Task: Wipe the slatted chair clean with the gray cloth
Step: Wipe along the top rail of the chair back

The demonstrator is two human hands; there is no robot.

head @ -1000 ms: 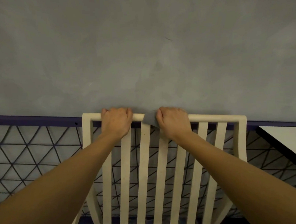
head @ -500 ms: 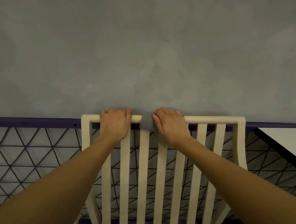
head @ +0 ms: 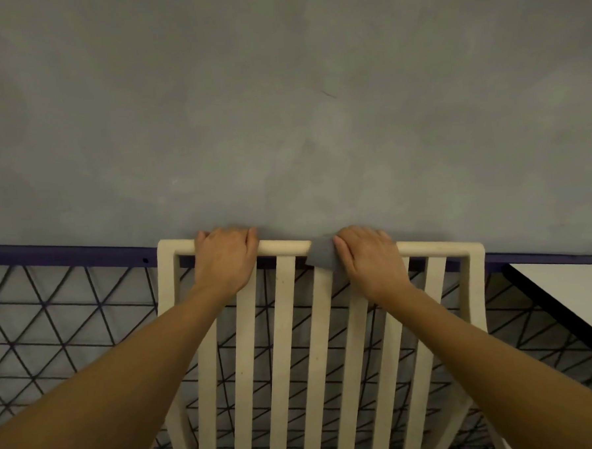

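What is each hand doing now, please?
Left hand: closed round the chair's top rail.
Right hand: holds the gray cloth on that rail.

1. A mottled gray plaster wall [head: 281, 105] fills the upper view under dim, even light.
2. A dark purple band [head: 66, 255] edges it above a pale surface [head: 53, 323] lined with black triangles.
3. A white, black-edged table [head: 572, 295] stands at right.
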